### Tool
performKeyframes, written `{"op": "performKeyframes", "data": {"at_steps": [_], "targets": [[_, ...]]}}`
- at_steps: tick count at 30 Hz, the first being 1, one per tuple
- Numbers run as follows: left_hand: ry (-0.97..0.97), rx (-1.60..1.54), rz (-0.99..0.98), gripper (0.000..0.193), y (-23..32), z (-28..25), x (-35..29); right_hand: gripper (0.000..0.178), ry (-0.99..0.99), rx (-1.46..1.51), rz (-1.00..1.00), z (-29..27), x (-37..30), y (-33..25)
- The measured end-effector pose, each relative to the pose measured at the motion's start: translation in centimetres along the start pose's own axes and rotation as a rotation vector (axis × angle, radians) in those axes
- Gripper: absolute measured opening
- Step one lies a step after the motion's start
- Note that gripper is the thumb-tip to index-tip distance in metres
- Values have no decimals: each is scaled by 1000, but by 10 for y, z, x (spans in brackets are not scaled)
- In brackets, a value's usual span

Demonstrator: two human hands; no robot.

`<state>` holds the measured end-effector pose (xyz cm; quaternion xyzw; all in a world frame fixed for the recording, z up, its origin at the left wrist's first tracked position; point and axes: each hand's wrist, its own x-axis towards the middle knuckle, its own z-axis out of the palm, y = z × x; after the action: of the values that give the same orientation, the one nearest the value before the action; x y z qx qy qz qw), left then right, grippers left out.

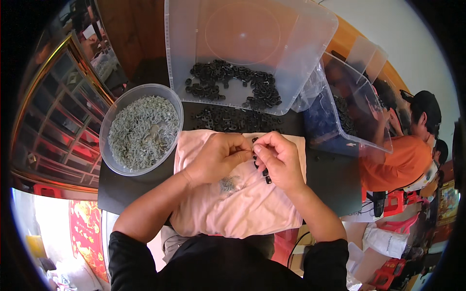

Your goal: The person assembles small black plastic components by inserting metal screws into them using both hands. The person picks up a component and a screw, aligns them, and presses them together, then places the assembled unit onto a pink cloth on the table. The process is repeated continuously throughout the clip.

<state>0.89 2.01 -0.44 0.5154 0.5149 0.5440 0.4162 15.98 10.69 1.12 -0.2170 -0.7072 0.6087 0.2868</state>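
My left hand (pixel 221 156) and my right hand (pixel 280 157) meet above a pink cloth (pixel 242 213), both in a fingertip pinch. A small black plastic piece appears to be in my right fingertips, partly hidden by the fingers. What my left thumb and forefinger pinch is too small to make out. Several more black pieces (pixel 267 177) lie in a short row on the cloth, below and beside my right fingers. Left of them, under my left hand, is a small heap of thin grey metal pins (pixel 228 184).
A round clear tub (pixel 105 145) full of grey metal pins stands at left. Behind the cloth, loose black pieces (pixel 233 119) lie before a large tipped clear bin (pixel 301 58) holding more. Another clear bin (pixel 383 143) stands at right, near a person in orange (pixel 400 162).
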Motion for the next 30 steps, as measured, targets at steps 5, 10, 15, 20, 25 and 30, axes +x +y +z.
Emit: {"op": "performKeyframes", "data": {"at_steps": [5, 10, 15, 20, 25, 30], "targets": [[-195, 438, 70, 4, 20, -26, 2, 2, 40, -56, 43, -8, -11, -7], [-295, 762, 137, 5, 17, -7, -9, 6, 61, -34, 0, -14, -8, -1], [-274, 939, 140, 5, 9, 8, -11, 9, 4, 30, -15, -18, -6, 5], [-216, 991, 186, 5, 8, 18, -13, 14, -55, -3, -29, -20, -7, 2], [-242, 978, 170, 5, 8, 13, -11, 15, -71, -18, -63, -20, -10, 0], [-283, 1008, 173, 5, 7, 13, -12, 15, -59, -13, -51, -21, -9, 4]]}}
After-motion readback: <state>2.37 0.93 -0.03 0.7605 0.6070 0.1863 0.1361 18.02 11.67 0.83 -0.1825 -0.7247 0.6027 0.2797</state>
